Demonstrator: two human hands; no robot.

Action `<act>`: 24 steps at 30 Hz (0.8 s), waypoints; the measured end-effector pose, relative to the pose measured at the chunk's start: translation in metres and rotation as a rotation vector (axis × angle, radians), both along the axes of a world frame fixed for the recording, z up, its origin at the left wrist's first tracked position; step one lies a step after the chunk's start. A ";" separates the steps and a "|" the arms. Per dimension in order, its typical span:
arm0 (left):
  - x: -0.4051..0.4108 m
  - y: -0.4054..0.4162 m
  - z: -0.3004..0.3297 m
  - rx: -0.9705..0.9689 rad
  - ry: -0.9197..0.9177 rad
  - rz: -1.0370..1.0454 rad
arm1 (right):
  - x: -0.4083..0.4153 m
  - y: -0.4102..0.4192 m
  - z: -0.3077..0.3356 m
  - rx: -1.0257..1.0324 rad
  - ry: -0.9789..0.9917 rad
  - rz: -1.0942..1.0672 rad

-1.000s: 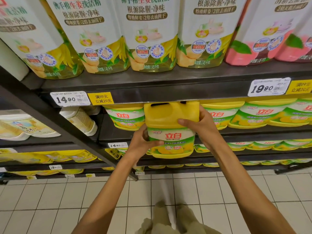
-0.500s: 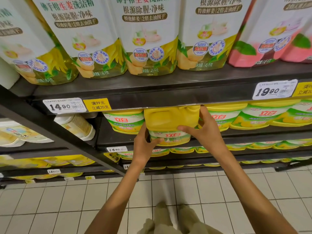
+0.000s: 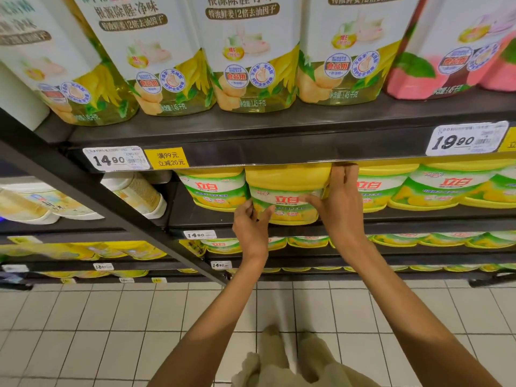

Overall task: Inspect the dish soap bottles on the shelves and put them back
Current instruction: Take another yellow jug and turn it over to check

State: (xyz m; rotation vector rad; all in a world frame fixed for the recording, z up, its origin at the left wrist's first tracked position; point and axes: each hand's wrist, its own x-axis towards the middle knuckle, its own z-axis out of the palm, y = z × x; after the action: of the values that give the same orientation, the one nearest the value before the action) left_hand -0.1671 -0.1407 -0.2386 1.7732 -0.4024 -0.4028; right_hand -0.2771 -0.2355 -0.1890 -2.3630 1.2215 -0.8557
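Seemingly, bottle (image 3: 284,196) between both hands (image 3: 339,202).

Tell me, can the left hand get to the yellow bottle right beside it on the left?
Probably yes. The left hand is at the held bottle, and the neighbouring bottle stands beside it with its front uncovered.

Soap bottle (image 3: 284,191): yellow jug, green-and-white label with red characters and lemon print. Upright on the second shelf (image 3: 418,219), under the upper shelf edge, between matching yellow bottles (image 3: 215,188), label facing out, set slightly forward of the row.
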 end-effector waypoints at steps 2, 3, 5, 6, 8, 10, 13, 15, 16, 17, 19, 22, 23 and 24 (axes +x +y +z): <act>-0.001 -0.005 0.000 0.002 0.009 0.040 | 0.004 0.003 -0.005 0.018 -0.045 -0.030; -0.001 -0.008 -0.002 0.008 0.017 0.060 | 0.006 0.004 -0.008 0.033 -0.061 -0.033; -0.001 -0.013 -0.003 0.014 0.038 0.100 | 0.007 0.003 -0.014 0.080 -0.076 -0.038; -0.002 -0.015 -0.003 0.019 0.039 0.112 | 0.008 0.001 -0.015 0.092 -0.069 -0.052; -0.002 -0.019 -0.004 0.028 0.027 0.127 | 0.009 -0.001 -0.015 0.055 -0.007 -0.109; -0.001 -0.021 -0.003 0.033 0.028 0.132 | 0.011 0.000 -0.014 0.000 0.035 -0.153; 0.005 -0.020 0.001 0.048 0.031 0.080 | 0.013 0.000 -0.014 0.012 -0.017 -0.156; 0.013 -0.009 0.003 0.058 0.013 0.081 | 0.013 -0.002 -0.016 0.039 -0.042 -0.144; 0.019 -0.002 0.005 0.021 0.015 0.125 | 0.012 -0.003 -0.018 0.050 -0.055 -0.134; 0.026 0.007 0.007 -0.051 0.016 0.187 | 0.011 -0.004 -0.020 0.066 -0.072 -0.121; 0.046 0.024 0.010 -0.174 -0.022 0.314 | 0.006 -0.003 -0.023 0.089 -0.109 -0.094; 0.086 0.040 0.015 -0.189 -0.023 0.309 | 0.004 -0.001 -0.026 0.113 -0.142 -0.072; 0.100 0.041 0.017 -0.158 0.003 0.254 | 0.005 -0.001 -0.026 0.128 -0.148 -0.077; 0.115 0.041 0.018 -0.104 0.026 0.184 | 0.006 -0.001 -0.026 0.142 -0.152 -0.088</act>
State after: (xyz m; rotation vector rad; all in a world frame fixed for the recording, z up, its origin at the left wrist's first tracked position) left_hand -0.0523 -0.0997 -0.2202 1.6852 -0.2353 -0.2695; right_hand -0.2711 -0.2360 -0.2151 -2.1059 1.2864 -0.9252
